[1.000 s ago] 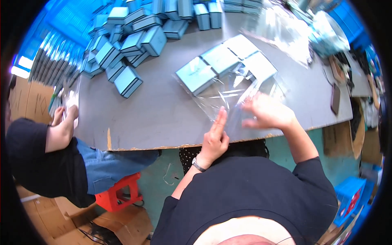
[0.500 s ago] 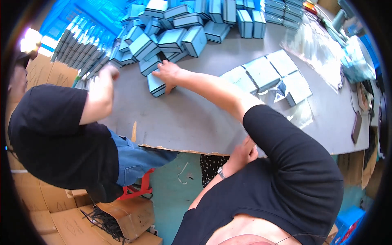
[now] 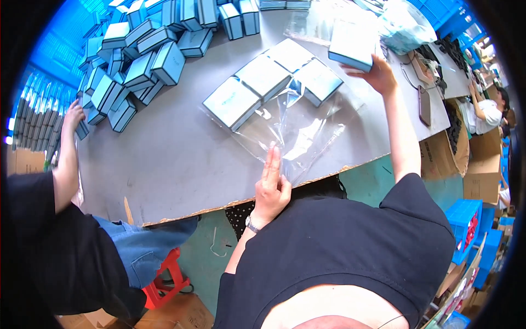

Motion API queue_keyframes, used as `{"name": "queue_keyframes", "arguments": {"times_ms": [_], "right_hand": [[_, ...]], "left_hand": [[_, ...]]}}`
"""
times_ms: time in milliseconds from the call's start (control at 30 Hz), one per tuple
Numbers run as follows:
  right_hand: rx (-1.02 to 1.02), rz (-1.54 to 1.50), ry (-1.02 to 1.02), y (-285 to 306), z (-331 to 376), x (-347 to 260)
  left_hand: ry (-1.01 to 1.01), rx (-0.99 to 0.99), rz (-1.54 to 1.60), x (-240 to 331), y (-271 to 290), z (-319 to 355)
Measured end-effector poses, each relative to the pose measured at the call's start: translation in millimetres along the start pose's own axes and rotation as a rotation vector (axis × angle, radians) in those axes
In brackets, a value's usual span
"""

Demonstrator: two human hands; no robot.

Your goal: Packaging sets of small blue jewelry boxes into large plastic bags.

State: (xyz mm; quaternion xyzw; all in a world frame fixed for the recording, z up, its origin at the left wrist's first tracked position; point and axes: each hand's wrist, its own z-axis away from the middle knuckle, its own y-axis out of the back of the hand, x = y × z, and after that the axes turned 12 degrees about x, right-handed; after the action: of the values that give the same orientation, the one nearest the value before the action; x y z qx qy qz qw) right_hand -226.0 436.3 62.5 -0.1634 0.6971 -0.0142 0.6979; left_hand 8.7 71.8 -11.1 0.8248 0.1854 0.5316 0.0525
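In my right hand (image 3: 378, 77) is a pale blue box (image 3: 350, 44) with dark edging, gripped by its near side at the right of the table. My left hand (image 3: 271, 189) lies near the table's front edge, two fingers stretched out on a clear plastic bag (image 3: 312, 137). Beyond that hand, several pale boxes (image 3: 233, 101) sit close together in a block. The bag's film spreads from them toward me; how far it covers them I cannot tell.
Many similar boxes are heaped in a pile (image 3: 139, 71) at the far left. A co-worker's hand (image 3: 74, 115) touches the pile's left edge. Clear bags (image 3: 312, 24) lie at the back. A phone (image 3: 424, 106) rests near the table's right edge.
My right hand has gone from the pile at left across to the right, carrying a box. My left hand has moved from the table's edge onto the bag. The view has swung right.
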Motion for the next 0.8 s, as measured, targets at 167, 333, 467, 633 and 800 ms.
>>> {"name": "queue_keyframes", "arguments": {"times_ms": [167, 333, 467, 633, 800], "right_hand": [[0.4, 0.416, -0.509, 85.7, 76.1, 11.2], [0.745, 1.652, 0.222, 48.5, 89.5, 32.3], [0.675, 1.647, 0.141, 13.7, 89.6, 30.0], [0.455, 0.738, 0.178, -9.0, 124.5, 22.6], [-0.158, 0.846, 0.317, -127.3, 126.2, 48.6]], "left_hand": [[0.061, -0.02, -0.025, 8.4, -0.5, -1.7], [0.082, -0.031, -0.082, 14.4, -0.8, -2.4], [0.054, -0.042, -0.089, 21.6, -0.4, -8.6], [0.013, -0.037, -0.075, 21.6, 4.6, -12.1], [-0.068, -0.026, -0.046, 22.2, 2.1, -18.3]]}}
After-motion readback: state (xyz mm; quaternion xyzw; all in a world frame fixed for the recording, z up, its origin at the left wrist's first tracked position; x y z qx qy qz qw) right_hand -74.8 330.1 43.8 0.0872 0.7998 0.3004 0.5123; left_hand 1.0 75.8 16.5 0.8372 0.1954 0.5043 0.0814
